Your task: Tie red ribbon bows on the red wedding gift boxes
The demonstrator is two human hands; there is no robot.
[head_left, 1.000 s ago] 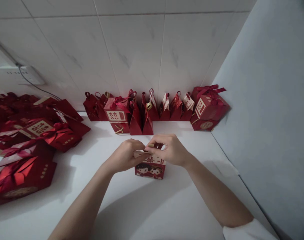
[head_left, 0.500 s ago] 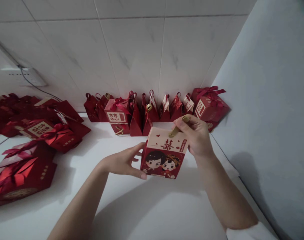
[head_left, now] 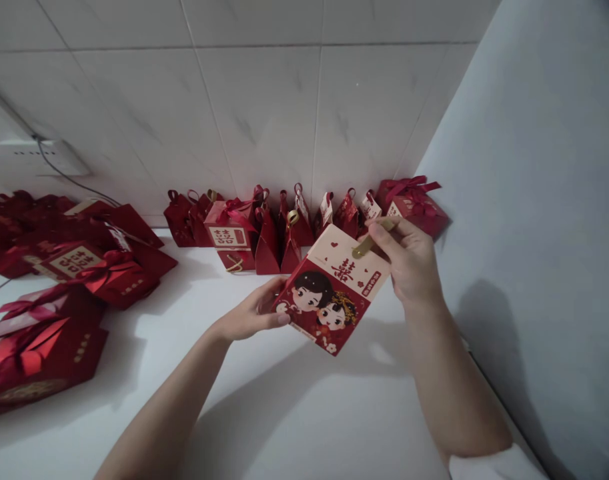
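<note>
So I'm standing in the room watching this, and the tiled wall is basically acting as a backstop for the stuff lined up in front of it. The white surface is carrying nearly all the boxes. On the left, a heap of red boxes is sprawling at all angles, probably just parked there. The row of smaller boxes is looking way tidier: they're standing side by side near the wall, ribbon loops poking up, which I'm guessing is making them easy to grab. A chunkier bowed box is sitting at the right end, kinda like a bookend.

Now the cartoon-couple box: it's sitting between the two hands in front of the row, leaning over to the right, and I'm reading it as being held up off the surface. The left hand is gripping its lower left corner, thumb on the front edge and fingers tucking behind, probably steadying the bottom. The right hand is pinching the gold ribbon up top, so I'm figuring that's taking some of the weight.
</note>
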